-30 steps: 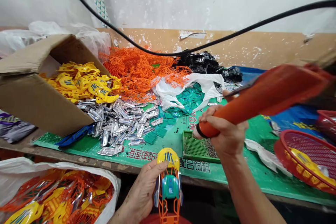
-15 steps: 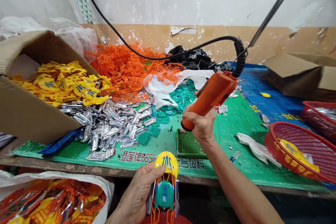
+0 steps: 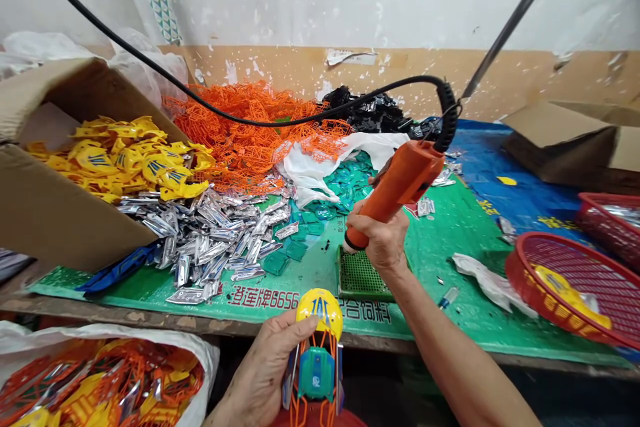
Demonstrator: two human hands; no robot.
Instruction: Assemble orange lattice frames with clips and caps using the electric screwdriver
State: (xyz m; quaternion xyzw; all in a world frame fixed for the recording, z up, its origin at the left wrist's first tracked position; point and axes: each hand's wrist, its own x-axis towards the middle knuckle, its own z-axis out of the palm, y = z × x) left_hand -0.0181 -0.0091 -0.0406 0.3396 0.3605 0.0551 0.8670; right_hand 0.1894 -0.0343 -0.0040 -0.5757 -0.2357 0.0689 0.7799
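My left hand (image 3: pixel 267 363) grips a toy car body (image 3: pixel 317 373) at the table's front edge, thumb on its yellow nose. Orange bars, a teal middle piece and silvery side strips make up the rest of it. My right hand (image 3: pixel 383 237) is wrapped round an orange corded electric screwdriver (image 3: pixel 400 180), which tilts down to the left. Its tip end hangs above a green gridded tray (image 3: pixel 365 275) on the table; whether the two touch I cannot tell. The tray's fine contents are too small to make out.
A cardboard box (image 3: pixel 65 213) spills yellow parts (image 3: pixel 120 153) beside silvery strips (image 3: pixel 215 233), orange frames (image 3: pixel 240 127), teal pieces (image 3: pixel 350 180) and black parts (image 3: pixel 370 110). Red baskets (image 3: pixel 520 280) stand right. A white sack (image 3: pixel 200 353) holds car bodies below left. A black cable (image 3: pixel 240 121) crosses behind.
The cable has swung, its left stretch now reaching further left. The screwdriver's upper end has shifted slightly left and down. My left hand keeps the same grip on the toy car body.
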